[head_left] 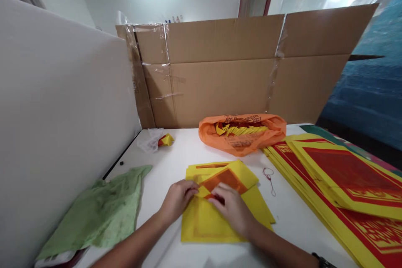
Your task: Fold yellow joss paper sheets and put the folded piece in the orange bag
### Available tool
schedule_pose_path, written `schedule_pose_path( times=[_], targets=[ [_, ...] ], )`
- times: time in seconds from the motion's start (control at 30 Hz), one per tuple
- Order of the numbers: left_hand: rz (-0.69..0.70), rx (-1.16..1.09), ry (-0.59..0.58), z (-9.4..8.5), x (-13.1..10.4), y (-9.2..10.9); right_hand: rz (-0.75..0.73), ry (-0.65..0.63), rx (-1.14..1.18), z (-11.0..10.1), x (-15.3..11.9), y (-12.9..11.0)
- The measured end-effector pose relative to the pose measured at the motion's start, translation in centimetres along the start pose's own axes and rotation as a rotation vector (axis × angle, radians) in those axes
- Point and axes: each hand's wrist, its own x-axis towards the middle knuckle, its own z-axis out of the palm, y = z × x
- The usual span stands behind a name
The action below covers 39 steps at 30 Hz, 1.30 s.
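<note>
Both hands, left point(177, 199) and right point(234, 210), close together, fingers bent.

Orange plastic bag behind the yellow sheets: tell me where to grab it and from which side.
Grip the orange plastic bag at its crumpled rim, coming from above on the near side. It lies slumped with its mouth open upward, folded yellow papers showing inside, and cardboard stands close behind it.

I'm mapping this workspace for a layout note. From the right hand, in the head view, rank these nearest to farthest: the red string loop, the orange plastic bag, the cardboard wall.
From the right hand:
1. Red string loop, on the white table just right of the hand.
2. Orange plastic bag, further back, centre of the table.
3. Cardboard wall, upright behind the bag at the table's far edge.
</note>
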Motion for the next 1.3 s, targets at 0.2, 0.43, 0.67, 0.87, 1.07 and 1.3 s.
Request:
schedule_pose_path(
  times=[0.2,0.43,0.67,0.87,1.07,1.3],
  targets=[
    [0.068,0.18,0.124,1.2,-0.2,1.1,0.163,0.022,0.163,0.4,1.1,1.2],
    [0.439,0.578,-0.083,2.1,-2.2,3.0,0.033,-0.014,0.011,0.5,0.8,1.2],
    [0.459,0.645,-0.135,2.6,-2.2,2.3,0.038,-0.032,-0.155,0.6,1.1,1.2],
    [0.457,0.628,-0.134,2.9,-2.1,2.0,0.054,-0.037,-0.214,0.6,1.2,1.1],
    [0.423,0.622,-0.164,2.8,-2.1,2.1,0.056,-0.04,-0.202,0.7,1.2,1.2],
    [0.316,0.576,-0.212,3.2,-1.9,1.9,0.11,-0.073,-0.181,0.4,1.5,1.1]
  ],
)
